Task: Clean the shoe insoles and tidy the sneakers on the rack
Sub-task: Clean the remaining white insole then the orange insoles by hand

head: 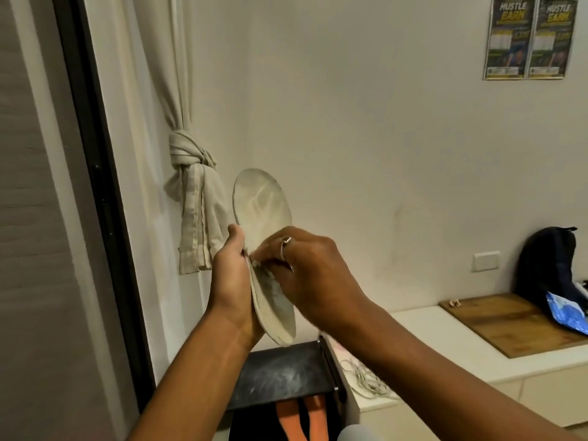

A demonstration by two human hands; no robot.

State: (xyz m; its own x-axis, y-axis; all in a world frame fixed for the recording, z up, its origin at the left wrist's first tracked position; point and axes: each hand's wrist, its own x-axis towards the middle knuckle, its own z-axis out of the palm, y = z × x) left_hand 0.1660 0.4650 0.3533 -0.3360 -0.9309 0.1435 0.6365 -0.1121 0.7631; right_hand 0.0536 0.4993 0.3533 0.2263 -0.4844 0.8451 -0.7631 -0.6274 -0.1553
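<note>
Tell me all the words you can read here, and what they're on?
"HUSTLE EARN": left dark paper poster.
"HUSTLE EARN": right dark paper poster beside it.
Smaller print on both posters: too blurred to read.
Blue plastic packet on the wooden board: print unreadable.

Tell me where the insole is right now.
Head view, centre: the insole stands upright, held by the left hand, the right hand on its face, above the black rack.

Left hand (232,275) gripping insole (262,205), right hand (308,265) fingers curled against it, forearms raised
</note>
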